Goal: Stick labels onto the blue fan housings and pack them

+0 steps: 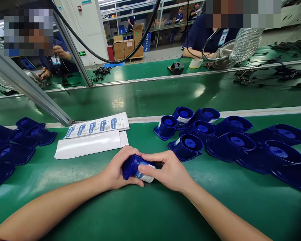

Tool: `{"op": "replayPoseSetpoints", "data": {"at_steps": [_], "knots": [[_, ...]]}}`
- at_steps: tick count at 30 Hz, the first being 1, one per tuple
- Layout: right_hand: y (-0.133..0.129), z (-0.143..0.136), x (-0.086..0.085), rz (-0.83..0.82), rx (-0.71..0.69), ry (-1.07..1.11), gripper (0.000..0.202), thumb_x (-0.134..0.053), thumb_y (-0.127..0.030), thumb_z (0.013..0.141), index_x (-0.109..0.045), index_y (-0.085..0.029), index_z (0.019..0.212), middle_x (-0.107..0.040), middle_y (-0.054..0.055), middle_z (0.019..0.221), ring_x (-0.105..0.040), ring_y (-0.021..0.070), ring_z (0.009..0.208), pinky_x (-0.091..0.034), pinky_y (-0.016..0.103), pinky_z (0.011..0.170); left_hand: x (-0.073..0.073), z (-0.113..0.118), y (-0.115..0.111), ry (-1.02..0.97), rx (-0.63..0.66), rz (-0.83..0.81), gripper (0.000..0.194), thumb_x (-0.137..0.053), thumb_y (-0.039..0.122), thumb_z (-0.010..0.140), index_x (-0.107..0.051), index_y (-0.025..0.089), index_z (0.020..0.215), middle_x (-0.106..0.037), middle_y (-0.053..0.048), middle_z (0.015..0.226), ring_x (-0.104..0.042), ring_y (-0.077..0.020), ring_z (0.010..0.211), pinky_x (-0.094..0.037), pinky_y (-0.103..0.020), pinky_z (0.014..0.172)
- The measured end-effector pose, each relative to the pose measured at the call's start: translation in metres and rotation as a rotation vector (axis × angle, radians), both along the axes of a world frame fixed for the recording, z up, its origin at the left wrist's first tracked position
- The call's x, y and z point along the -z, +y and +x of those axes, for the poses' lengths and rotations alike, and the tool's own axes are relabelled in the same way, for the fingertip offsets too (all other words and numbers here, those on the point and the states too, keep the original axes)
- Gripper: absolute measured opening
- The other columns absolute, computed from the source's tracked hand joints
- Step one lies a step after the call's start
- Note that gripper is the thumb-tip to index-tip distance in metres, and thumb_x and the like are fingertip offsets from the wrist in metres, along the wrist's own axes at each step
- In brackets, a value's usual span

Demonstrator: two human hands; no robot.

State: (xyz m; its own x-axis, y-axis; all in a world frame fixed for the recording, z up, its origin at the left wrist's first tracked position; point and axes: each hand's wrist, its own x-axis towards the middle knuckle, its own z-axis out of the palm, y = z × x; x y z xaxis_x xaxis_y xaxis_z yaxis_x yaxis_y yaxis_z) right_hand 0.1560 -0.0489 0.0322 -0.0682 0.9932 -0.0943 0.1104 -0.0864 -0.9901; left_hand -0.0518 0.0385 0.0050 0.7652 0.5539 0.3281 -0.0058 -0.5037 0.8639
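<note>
Between my two hands is a dark blue plastic housing (130,164), tilted on its side above the green bench. My left hand (116,169) wraps around its flanged end. A white and blue label (145,176) lies on the housing's side, and the thumb of my right hand (167,169) presses on it while the fingers reach over the top. Part of the housing is hidden behind the fingers. Just beyond my hands, sheets of printed labels (96,127) lie beside white backing strips (89,145).
Several blue housings (190,144) stand in a group at the right, some with labels showing. More blue housings (13,152) are at the left edge. A metal post (32,77) slants up at the left. Across the bench, co-workers sit near cables (101,73) and a black stand (176,68).
</note>
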Motion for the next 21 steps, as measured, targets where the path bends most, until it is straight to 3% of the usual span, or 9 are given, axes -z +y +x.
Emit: {"op": "replayPoseSetpoints", "data": {"at_steps": [4, 7, 9, 11, 13, 15, 17, 21], "knots": [[0.006, 0.003, 0.003, -0.005, 0.025, 0.007, 0.038, -0.074, -0.055, 0.091, -0.086, -0.025, 0.112, -0.086, 0.003, 0.105, -0.079, 0.0327, 0.097, -0.06, 0.037, 0.076, -0.005, 0.002, 0.002, 0.051, -0.023, -0.154, 0.086, -0.104, 0.038, 0.059, -0.058, 0.029, 0.131, -0.064, -0.006, 0.119, -0.063, -0.0265, 0.109, -0.05, -0.038, 0.095], [0.007, 0.003, 0.004, 0.075, 0.037, -0.151, 0.049, -0.053, -0.055, 0.104, -0.087, -0.02, 0.103, -0.085, 0.003, 0.088, -0.076, 0.026, 0.077, -0.054, 0.033, 0.063, -0.009, 0.006, 0.002, 0.059, -0.044, -0.298, 0.086, -0.104, 0.034, 0.057, -0.057, 0.029, 0.129, -0.064, -0.004, 0.119, -0.063, -0.0253, 0.11, -0.05, -0.037, 0.095], [0.005, 0.0, 0.005, 0.199, 0.047, -0.304, 0.044, -0.052, -0.049, 0.105, -0.083, -0.02, 0.116, -0.085, 0.005, 0.1, -0.078, 0.0268, 0.085, -0.059, 0.035, 0.07, -0.01, 0.008, 0.002, 0.049, -0.051, -0.391, 0.086, -0.103, 0.031, 0.059, -0.055, 0.029, 0.13, -0.063, -0.004, 0.121, -0.062, -0.0247, 0.111, -0.051, -0.036, 0.097], [0.002, -0.005, 0.007, 0.381, 0.094, -0.445, 0.048, -0.067, -0.045, 0.097, -0.073, -0.017, 0.136, -0.08, 0.01, 0.125, -0.077, 0.0325, 0.107, -0.062, 0.042, 0.091, -0.008, 0.009, 0.001, 0.031, -0.055, -0.427, 0.085, -0.102, 0.029, 0.06, -0.055, 0.029, 0.131, -0.062, -0.004, 0.125, -0.061, -0.0256, 0.115, -0.051, -0.037, 0.099], [-0.002, -0.011, 0.01, 0.55, 0.146, -0.532, 0.066, -0.08, -0.039, 0.086, -0.065, -0.013, 0.145, -0.074, 0.015, 0.138, -0.073, 0.0358, 0.122, -0.06, 0.048, 0.105, -0.004, 0.008, 0.0, 0.014, -0.058, -0.376, 0.083, -0.099, 0.027, 0.063, -0.055, 0.029, 0.133, -0.061, -0.005, 0.128, -0.061, -0.027, 0.118, -0.051, -0.039, 0.101], [-0.006, -0.017, 0.011, 0.608, 0.183, -0.53, 0.066, -0.083, -0.032, 0.082, -0.067, -0.012, 0.142, -0.075, 0.015, 0.135, -0.074, 0.0352, 0.121, -0.062, 0.049, 0.106, -0.001, 0.006, -0.003, 0.007, -0.063, -0.277, 0.078, -0.096, 0.025, 0.066, -0.055, 0.029, 0.133, -0.062, -0.006, 0.127, -0.062, -0.0276, 0.117, -0.05, -0.04, 0.102], [-0.008, -0.019, 0.008, 0.501, 0.205, -0.432, 0.061, -0.086, -0.029, 0.076, -0.074, -0.015, 0.134, -0.078, 0.013, 0.13, -0.076, 0.0344, 0.118, -0.063, 0.048, 0.105, 0.001, 0.003, -0.005, 0.018, -0.072, -0.198, 0.075, -0.094, 0.025, 0.068, -0.056, 0.029, 0.132, -0.063, -0.006, 0.124, -0.064, -0.0271, 0.113, -0.051, -0.041, 0.099], [-0.005, -0.014, -0.005, 0.021, 0.196, -0.138, 0.065, -0.099, -0.036, 0.057, -0.082, -0.023, 0.118, -0.078, 0.009, 0.129, -0.072, 0.0376, 0.125, -0.061, 0.05, 0.11, 0.002, 0.001, -0.007, 0.041, -0.076, -0.124, 0.077, -0.099, 0.032, 0.065, -0.056, 0.031, 0.129, -0.063, -0.005, 0.119, -0.065, -0.0255, 0.107, -0.053, -0.039, 0.093]]}}
